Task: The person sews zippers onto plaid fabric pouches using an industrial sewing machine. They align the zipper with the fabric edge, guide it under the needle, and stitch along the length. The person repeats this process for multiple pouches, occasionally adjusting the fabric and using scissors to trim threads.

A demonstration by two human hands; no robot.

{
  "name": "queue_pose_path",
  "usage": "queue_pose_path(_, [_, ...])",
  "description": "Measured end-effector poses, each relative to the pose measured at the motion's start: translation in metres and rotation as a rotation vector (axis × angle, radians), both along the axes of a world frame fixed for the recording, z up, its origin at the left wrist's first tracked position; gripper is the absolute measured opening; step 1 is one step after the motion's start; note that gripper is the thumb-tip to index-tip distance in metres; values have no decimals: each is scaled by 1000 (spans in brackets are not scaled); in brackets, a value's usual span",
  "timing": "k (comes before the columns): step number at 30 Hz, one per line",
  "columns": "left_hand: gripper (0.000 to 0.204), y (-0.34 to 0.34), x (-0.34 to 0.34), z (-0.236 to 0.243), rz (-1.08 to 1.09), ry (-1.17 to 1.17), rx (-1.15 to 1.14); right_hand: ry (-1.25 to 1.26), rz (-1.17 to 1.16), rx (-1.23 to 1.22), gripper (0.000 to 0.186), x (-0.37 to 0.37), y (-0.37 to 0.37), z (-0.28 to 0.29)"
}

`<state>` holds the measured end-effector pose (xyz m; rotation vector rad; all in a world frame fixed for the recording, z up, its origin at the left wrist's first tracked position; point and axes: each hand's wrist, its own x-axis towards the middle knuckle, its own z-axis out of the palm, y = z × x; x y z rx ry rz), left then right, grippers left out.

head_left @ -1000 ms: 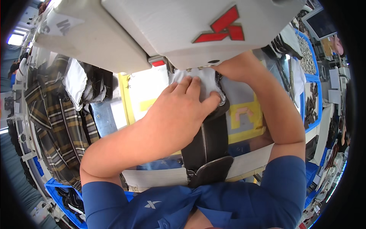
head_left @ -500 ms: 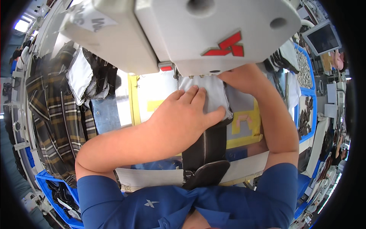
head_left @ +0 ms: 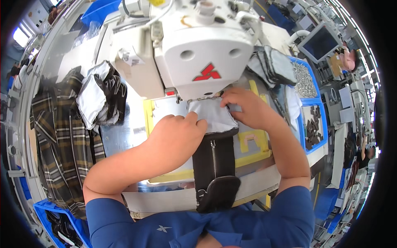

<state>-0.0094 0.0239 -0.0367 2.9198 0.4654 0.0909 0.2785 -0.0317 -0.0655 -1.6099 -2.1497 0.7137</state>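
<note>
A black fabric piece (head_left: 214, 159) with a metal zipper and a whitish lining (head_left: 211, 118) lies under the head of a white sewing machine (head_left: 206, 49). Its black end, with a rounded flap, hangs over the table's front edge toward me. My left hand (head_left: 180, 134) has its fingers curled in on the left edge of the lining, gripping it. At the far right corner of the lining, my right hand (head_left: 248, 108) pinches the edge between thumb and fingers, just below the machine head. The fingertips of my left hand are partly hidden.
Plaid garments (head_left: 64, 144) and stacked lined black pieces (head_left: 101, 97) lie at left. More lined pieces (head_left: 275, 66) sit right of the machine. Blue bins hold metal parts (head_left: 302, 78) and dark pieces (head_left: 313, 128). Yellow tape (head_left: 252, 159) marks the work plate. A blue crate (head_left: 62, 221) stands lower left.
My view has pulled back from the machine. My left hand, earlier spread flat on the lining, has curled at its left edge. My right fingers now show pinching the far right corner.
</note>
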Motion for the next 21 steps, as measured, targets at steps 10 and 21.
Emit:
queue_pose_path(10, [43,-14,1,-1,-126,-924,-141,348,-96,315,41,-7,-55,3])
queue_pose_path(21, [44,-11,16,-38,149,-619,-613,927,-633,823,49,78,-203,129])
